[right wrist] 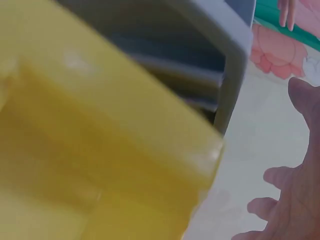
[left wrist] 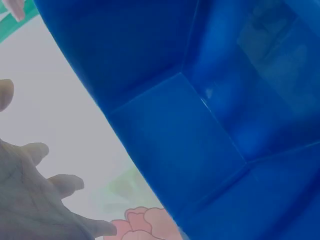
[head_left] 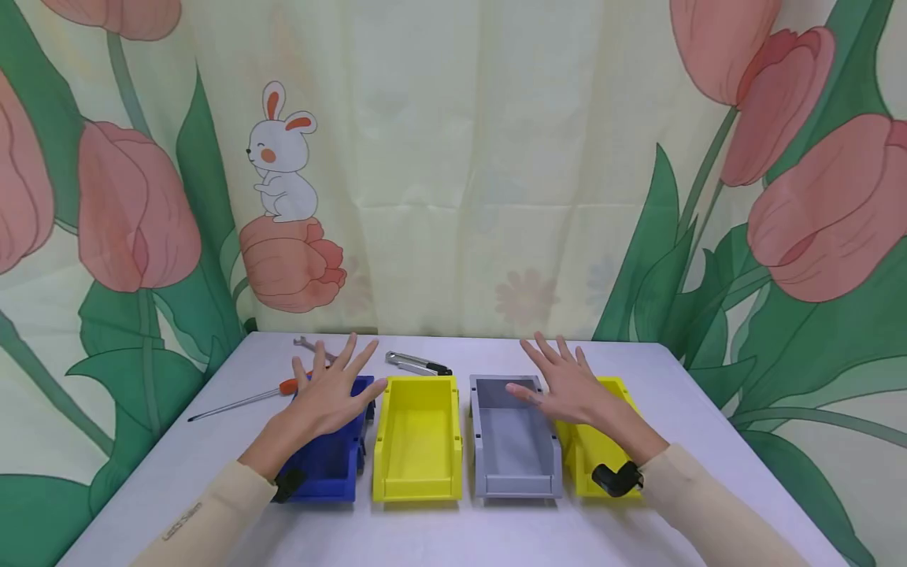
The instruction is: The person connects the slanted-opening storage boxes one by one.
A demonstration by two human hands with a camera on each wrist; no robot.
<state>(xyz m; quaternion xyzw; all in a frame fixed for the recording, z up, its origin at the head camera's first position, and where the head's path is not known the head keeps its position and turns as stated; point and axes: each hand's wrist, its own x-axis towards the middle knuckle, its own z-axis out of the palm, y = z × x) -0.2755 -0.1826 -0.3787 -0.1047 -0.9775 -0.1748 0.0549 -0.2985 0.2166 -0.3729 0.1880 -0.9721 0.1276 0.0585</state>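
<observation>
My left hand (head_left: 331,398) is spread over the blue bin (head_left: 322,465), fingers apart and holding nothing. Over the grey bin (head_left: 516,441) and the right yellow bin (head_left: 595,453), my right hand (head_left: 569,387) is likewise spread with nothing in it. Between them stands another yellow bin (head_left: 418,441), its inside bare. In the left wrist view the blue bin's inside (left wrist: 180,140) shows bare walls and floor. The right wrist view has the right yellow bin's wall (right wrist: 125,110) up close, beside the grey bin's edge (right wrist: 237,55).
Behind the bins lie a cutter-like tool (head_left: 420,364) with a black end and a wrench (head_left: 312,345). A screwdriver (head_left: 244,401) with an orange handle lies left of the blue bin. A curtain (head_left: 453,173) printed with tulips and a rabbit hangs behind the white table (head_left: 425,539).
</observation>
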